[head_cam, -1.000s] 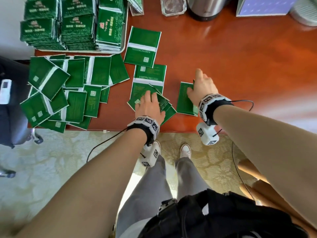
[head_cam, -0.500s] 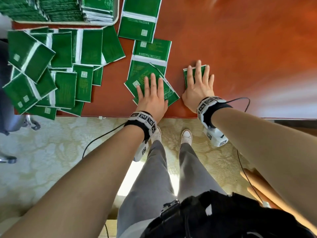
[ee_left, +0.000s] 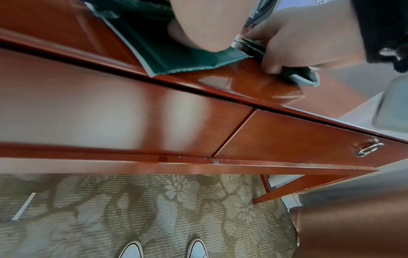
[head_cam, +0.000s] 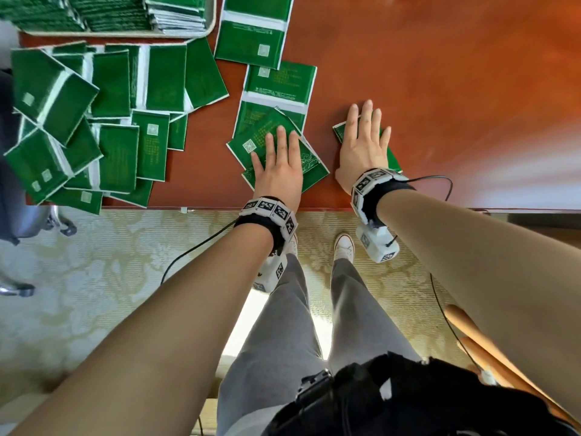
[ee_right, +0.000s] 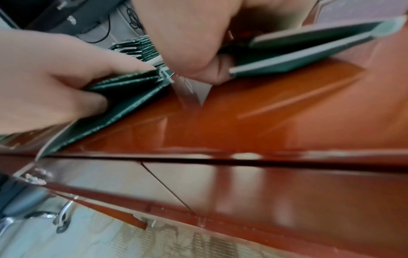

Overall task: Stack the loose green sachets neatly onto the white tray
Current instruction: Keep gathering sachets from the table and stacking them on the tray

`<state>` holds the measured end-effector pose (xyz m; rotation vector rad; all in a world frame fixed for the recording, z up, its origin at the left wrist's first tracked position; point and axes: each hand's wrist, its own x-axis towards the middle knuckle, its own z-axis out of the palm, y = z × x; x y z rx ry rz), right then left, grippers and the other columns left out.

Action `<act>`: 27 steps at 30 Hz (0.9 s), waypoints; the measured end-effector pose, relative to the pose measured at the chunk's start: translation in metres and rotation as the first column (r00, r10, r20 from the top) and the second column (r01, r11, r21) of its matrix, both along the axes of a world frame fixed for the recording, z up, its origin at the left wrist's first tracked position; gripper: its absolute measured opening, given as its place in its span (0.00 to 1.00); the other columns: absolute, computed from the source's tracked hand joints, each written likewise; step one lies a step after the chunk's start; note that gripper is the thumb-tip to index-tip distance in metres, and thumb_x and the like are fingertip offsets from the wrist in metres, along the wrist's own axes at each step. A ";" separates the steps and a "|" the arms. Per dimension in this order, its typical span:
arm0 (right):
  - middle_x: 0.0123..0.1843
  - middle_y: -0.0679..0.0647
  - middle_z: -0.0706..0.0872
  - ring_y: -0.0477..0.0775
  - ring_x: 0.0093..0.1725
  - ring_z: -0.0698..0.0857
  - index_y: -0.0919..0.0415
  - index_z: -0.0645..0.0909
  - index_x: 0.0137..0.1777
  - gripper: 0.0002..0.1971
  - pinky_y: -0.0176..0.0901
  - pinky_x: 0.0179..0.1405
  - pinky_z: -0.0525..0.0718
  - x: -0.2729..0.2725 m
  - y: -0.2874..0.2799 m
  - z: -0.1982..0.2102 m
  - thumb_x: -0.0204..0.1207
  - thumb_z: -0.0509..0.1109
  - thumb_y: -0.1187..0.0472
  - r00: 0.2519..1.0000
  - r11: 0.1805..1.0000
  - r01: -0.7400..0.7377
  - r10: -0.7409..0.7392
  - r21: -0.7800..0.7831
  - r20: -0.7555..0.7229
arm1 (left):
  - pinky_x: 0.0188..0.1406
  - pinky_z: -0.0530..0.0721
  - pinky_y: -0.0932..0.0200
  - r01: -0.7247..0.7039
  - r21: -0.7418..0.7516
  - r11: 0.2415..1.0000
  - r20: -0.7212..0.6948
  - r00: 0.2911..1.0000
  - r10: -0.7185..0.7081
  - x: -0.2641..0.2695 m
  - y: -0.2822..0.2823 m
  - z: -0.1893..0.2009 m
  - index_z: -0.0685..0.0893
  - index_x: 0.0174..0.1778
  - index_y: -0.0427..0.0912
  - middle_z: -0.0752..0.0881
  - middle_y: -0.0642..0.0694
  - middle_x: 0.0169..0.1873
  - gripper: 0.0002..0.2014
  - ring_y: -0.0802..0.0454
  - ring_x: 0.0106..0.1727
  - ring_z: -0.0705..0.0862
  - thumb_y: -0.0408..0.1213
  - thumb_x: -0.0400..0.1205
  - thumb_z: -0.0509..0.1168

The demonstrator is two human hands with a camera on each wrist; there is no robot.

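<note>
1. Desk (head_cam: 440, 89): reddish wood, highly polished, with glossy glare streaks.
2. Sachets (head_cam: 157, 80): smooth green foil-like packets with white seal bands and a slight sheen.
3. Carpet (head_cam: 94, 262): woven, matt, ribbed pile.
4. Drawer handle (ee_left: 367, 149): shiny metal.
5. Trousers (head_cam: 276, 335): grey matt cloth.

Hands on the table (head_cam: 408, 73): two, a left hand (head_cam: 279, 171) and a right hand (head_cam: 364, 149). White tray (head_cam: 211, 25): one, holding at least three stacks of sachets (head_cam: 176, 9); the frame edge cuts off any others. Loose green sachets (head_cam: 151, 80): too overlapped for an exact count, roughly twenty or more in the left-hand spread, several near the left hand, at least one under the right. White shoes (head_cam: 344, 247): two. Wrist cameras (head_cam: 377, 243): two.
</note>
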<state>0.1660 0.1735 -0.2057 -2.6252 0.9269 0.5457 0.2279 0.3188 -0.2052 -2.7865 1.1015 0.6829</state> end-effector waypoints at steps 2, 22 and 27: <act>0.88 0.69 0.39 0.71 0.87 0.43 0.71 0.37 0.86 0.41 0.63 0.86 0.48 -0.005 -0.005 0.002 0.79 0.59 0.72 0.999 0.999 -0.044 0.044 -0.017 0.021 | 0.84 0.53 0.30 0.018 0.003 1.000 -0.005 1.000 -0.018 0.004 0.003 0.003 0.41 0.88 0.36 0.41 0.36 0.88 0.39 0.36 0.88 0.43 0.19 0.84 0.53; 0.74 0.58 0.75 0.67 0.67 0.79 0.54 0.57 0.84 0.39 0.59 0.62 0.80 0.131 -0.081 0.369 0.76 0.69 0.67 0.742 0.752 -0.360 0.590 -0.552 0.319 | 0.83 0.63 0.44 0.211 -0.189 0.959 0.625 0.779 -0.049 0.171 -0.048 0.373 0.58 0.87 0.39 0.63 0.40 0.85 0.32 0.42 0.85 0.62 0.22 0.84 0.55; 0.68 0.60 0.79 0.68 0.61 0.82 0.53 0.59 0.84 0.36 0.60 0.58 0.81 0.153 -0.081 0.434 0.76 0.61 0.71 0.672 0.715 -0.313 0.632 -0.626 0.386 | 0.83 0.63 0.46 0.200 -0.185 0.962 0.705 0.709 -0.012 0.182 -0.036 0.437 0.57 0.87 0.39 0.62 0.39 0.86 0.36 0.42 0.85 0.62 0.22 0.82 0.60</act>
